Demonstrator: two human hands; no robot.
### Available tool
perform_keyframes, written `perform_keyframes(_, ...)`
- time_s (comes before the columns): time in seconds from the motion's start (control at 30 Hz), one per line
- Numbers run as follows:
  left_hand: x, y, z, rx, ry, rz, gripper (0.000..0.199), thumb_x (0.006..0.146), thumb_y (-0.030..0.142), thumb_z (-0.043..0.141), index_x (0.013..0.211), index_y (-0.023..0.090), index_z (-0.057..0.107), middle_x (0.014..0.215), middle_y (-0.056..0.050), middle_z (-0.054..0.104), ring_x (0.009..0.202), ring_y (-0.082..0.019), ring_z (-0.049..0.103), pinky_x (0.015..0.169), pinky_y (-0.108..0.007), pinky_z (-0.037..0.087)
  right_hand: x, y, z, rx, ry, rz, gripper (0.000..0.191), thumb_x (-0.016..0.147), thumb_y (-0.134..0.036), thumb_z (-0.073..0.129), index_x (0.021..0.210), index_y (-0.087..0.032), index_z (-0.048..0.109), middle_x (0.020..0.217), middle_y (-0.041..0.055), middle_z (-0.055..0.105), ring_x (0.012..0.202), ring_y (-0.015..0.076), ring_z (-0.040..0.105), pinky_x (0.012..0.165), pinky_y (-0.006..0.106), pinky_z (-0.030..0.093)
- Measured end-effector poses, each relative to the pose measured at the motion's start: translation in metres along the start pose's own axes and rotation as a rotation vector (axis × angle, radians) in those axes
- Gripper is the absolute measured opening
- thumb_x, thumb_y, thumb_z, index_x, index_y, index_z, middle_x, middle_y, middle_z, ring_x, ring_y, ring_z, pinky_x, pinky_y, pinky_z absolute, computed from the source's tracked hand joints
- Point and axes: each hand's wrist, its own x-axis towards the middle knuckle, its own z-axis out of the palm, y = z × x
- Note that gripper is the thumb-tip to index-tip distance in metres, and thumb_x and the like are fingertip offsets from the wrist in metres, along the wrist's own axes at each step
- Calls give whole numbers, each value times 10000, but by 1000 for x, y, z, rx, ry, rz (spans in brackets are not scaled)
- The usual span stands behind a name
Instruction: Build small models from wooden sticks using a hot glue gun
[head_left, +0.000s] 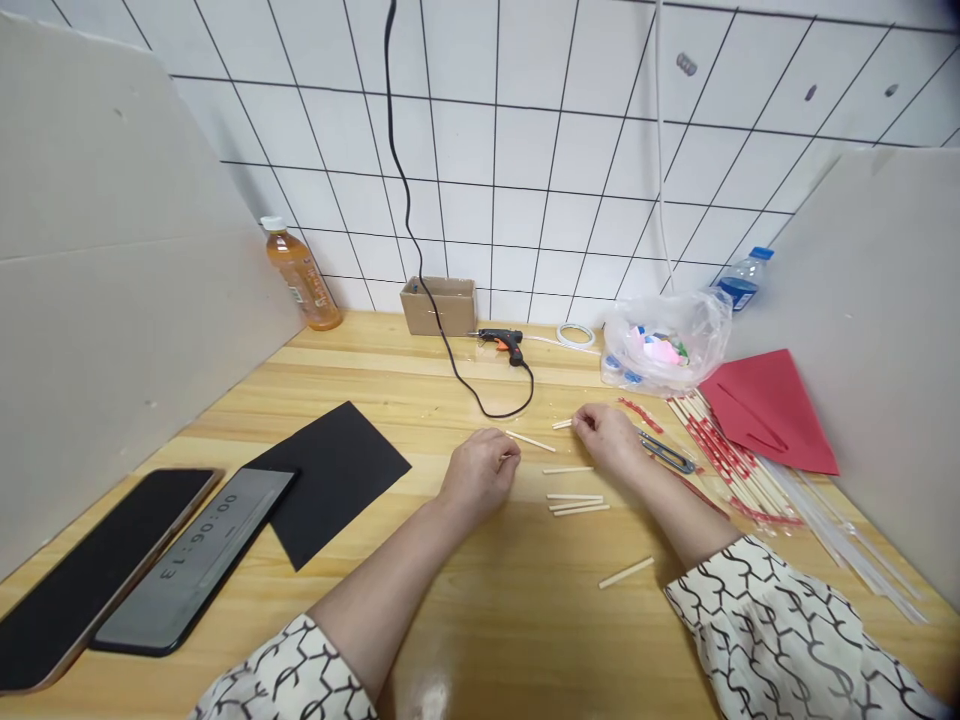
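The short sticks (574,499) lie loose on the table (495,610) between and below the hands, a group of three near the middle, the others apart; they are light and look likely to roll, so a gentle pinch near the middle of each should serve best. The right hand (606,437) has its fingertips drawn together at the end of one stick (561,425); whether it grips or only touches, I cannot tell. The left hand (480,470) is curled beside another stick (532,440), and its fingers hide whatever they may hold. Lining up ends before letting go would keep lengths easy to compare. The right forearm passes close to the knife (666,451), so lifting it clear is wise. Farther back, the glue gun (501,342) lies on its side, its cord (454,368) looping toward the hands.
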Motion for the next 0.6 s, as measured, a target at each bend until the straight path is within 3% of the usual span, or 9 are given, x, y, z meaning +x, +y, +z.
perform_keyframes(0.17,1,1,-1,-4,-6,-2,163,763,140,472,688,177,612,752,-43,624,759,-166,565,691,-279,439,-8,-1,-6,-153,-44,-74,219,805,-245,441,788,-168,644,798,66,671,723,166,573,606,243,343)
perform_keyframes(0.33,1,-1,-1,2,4,-18,152,759,136,482,710,179,619,761,-46,630,770,-171,569,703,-284,442,-18,-5,-11,-310,-68,-174,227,819,-203,430,793,-151,648,863,104,660,836,195,562,714,267,334)
perform_keyframes(0.6,1,-2,-2,32,6,-44,152,770,156,477,731,174,624,765,-46,632,781,-177,571,705,-287,443,-20,-4,-9,-501,-26,-169,272,810,-129,382,861,-73,643,885,177,630,867,268,542,738,343,303)
